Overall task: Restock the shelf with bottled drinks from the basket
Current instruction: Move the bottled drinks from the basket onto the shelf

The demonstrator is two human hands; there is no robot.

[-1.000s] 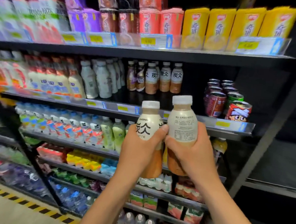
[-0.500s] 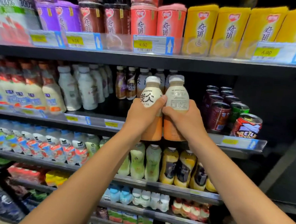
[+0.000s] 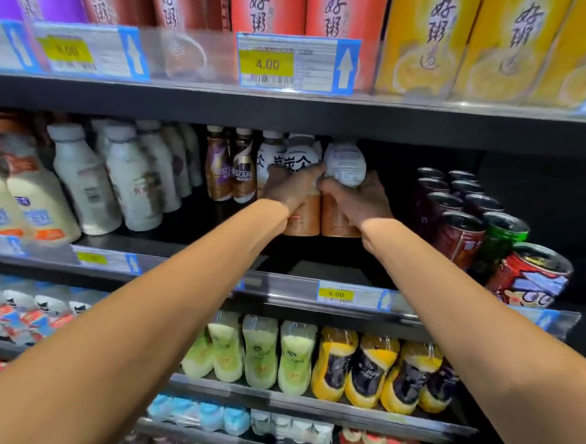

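Observation:
Two latte bottles with white tops and brown bottoms stand side by side deep on the middle shelf (image 3: 282, 255). My left hand (image 3: 292, 187) grips the left bottle (image 3: 302, 215), whose black characters face me. My right hand (image 3: 361, 200) grips the right bottle (image 3: 345, 163), its printed back label toward me. Both bottles are upright, and their bases look to be at the shelf floor. More of the same bottles (image 3: 268, 158) stand just behind and to the left. The basket is out of sight.
Brown Nescafe bottles (image 3: 233, 170) stand just left of my hands, white milk bottles (image 3: 129, 177) further left. Rows of cans (image 3: 467, 215) fill the right side. The upper shelf's edge (image 3: 291, 112) hangs close above the bottle caps. A price-tag rail (image 3: 349, 294) fronts the shelf.
Both hands have pushed the two bottles forward and deeper into the middle shelf, from in front of the rail to beside the bottles standing there. The camera has moved closer.

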